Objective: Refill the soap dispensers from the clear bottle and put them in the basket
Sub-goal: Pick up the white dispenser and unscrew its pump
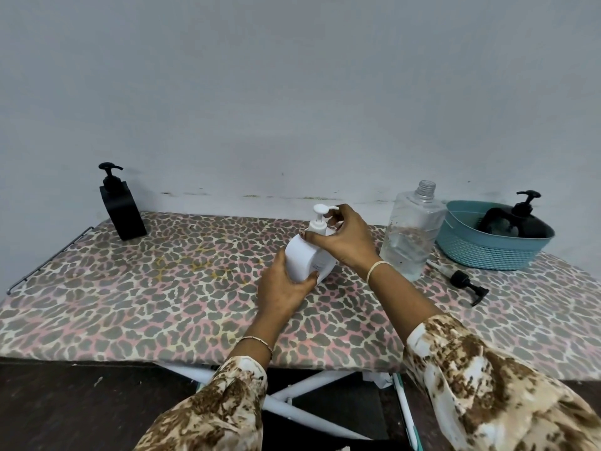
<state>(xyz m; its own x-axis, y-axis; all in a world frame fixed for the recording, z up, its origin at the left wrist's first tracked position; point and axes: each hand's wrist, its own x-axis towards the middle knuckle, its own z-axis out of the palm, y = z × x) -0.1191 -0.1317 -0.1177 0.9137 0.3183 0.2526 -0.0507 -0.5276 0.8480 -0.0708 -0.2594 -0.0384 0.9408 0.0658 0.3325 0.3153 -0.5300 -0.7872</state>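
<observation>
Hands (283, 291) (348, 245) gripping white dispenser (304, 258), two black dispensers (122, 209) (520, 219)

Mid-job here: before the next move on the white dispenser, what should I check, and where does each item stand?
1. Left hand grips the white dispenser body: ok.
2. Right hand fingers on its pump collar: ok.
3. Pump screwed tight: cannot tell.
4. Fill level inside, body opaque: cannot tell.
5. Clear bottle upright, liquid left: ok, but uncapped.
6. Basket has room beside the black dispenser: ok.
</observation>
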